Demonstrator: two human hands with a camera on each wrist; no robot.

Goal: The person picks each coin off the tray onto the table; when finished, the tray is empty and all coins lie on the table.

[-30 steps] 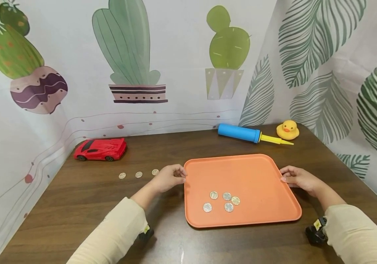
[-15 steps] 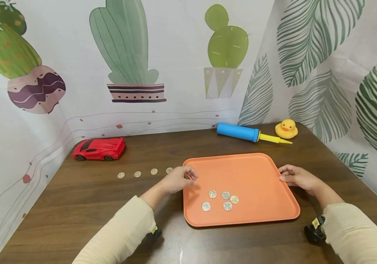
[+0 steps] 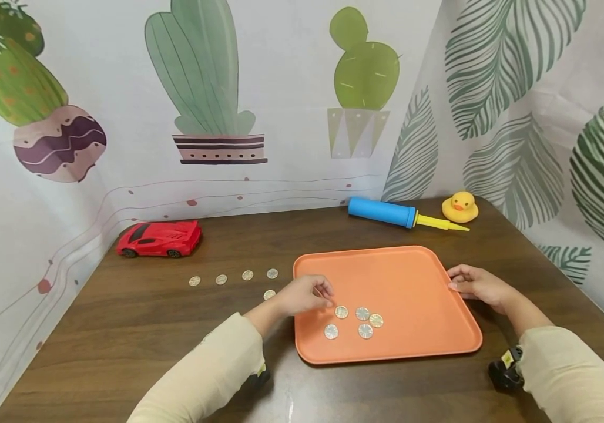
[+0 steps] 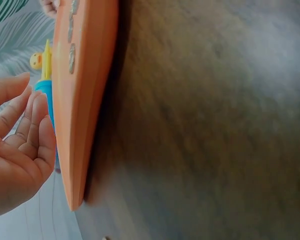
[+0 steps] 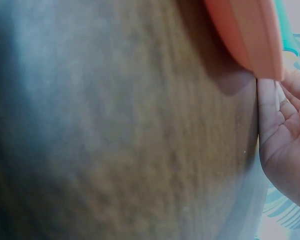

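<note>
Five coins point(image 3: 362, 314) lie on the tray point(image 3: 418, 294), a pump point(image 3: 381, 212) behind it, a car point(image 3: 160, 238) to its left.

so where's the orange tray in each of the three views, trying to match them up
Head: orange tray right of centre, in the lower half.
Left wrist: orange tray seen nearly edge-on, left of centre, running down from the top edge.
Right wrist: only part of the orange tray, at upper right.
Shared landmark: the brown tabletop, visible in all three.
</note>
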